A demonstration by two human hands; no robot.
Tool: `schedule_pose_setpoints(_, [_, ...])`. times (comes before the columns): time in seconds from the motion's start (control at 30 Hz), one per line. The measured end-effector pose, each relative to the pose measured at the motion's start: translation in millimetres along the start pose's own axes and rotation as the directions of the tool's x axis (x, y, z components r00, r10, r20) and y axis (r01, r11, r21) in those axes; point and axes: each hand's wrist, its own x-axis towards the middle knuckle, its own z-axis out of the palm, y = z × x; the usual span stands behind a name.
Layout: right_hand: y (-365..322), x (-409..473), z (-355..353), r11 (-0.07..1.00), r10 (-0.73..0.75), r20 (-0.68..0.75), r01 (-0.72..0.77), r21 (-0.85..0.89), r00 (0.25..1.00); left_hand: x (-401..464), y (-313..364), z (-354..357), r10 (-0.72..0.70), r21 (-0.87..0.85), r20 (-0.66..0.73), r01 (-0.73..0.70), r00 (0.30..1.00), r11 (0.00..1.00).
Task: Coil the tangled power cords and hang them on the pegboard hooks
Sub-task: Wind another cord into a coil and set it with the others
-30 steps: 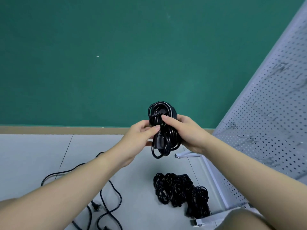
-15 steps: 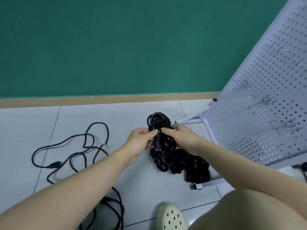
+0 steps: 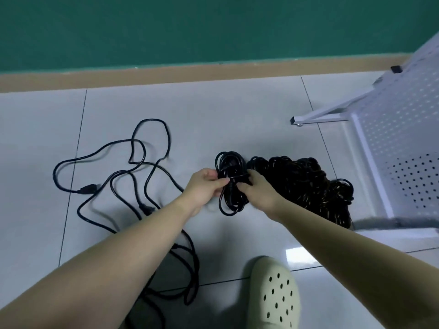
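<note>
Both hands gripped one coiled cord [image 3: 230, 184] at its waist: left hand [image 3: 206, 186] pinching the left side, right hand [image 3: 257, 192] curled round the wrapped middle. Loops hung above and below our fingers; the finished pile [image 3: 306, 186] lay just behind the right hand. We judged the wrap should be held tight before hanging on the pegboard [image 3: 401, 129]. Loose cords [image 3: 133, 172] lay left.

Cream clog [image 3: 276, 294], green wall [image 3: 190, 27]
</note>
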Motion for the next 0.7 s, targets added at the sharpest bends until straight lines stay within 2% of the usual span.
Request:
schedule_pose_setpoints(0.2, [16.5,17.8,2.3,0.996,0.038,-0.002,-0.038,-0.085,0.999,21.8,-19.6,-2.4,-0.016,0.042,0.062,0.014,0.998,0.999])
schedule_pose_setpoints(0.37, [11.1,19.6,-3.5,0.989,0.089,-0.013,-0.09,-0.114,0.996,21.6,-18.4,-8.3,-0.032,0.054,0.049,0.029,0.998,0.998])
schedule_pose_setpoints(0.5, [-3.6,14.5,-7.3,0.963,0.072,-0.022,-0.076,-0.259,0.997,3.7,9.9,-25.4,-0.023,0.134,0.078,0.012,0.997,0.991])
schedule_pose_setpoints(0.6, [-43.0,7.4,-12.4,0.859,0.011,0.098,0.041,-0.511,0.995,-24.1,54.9,-64.2,0.043,0.279,0.127,-0.077,0.991,0.957])
schedule_pose_setpoints(0.7, [-111.2,-0.4,-17.6,0.723,-0.05,0.194,0.17,-0.669,0.98,-49.9,108.2,-125.5,0.118,0.397,0.088,-0.143,0.989,0.907])
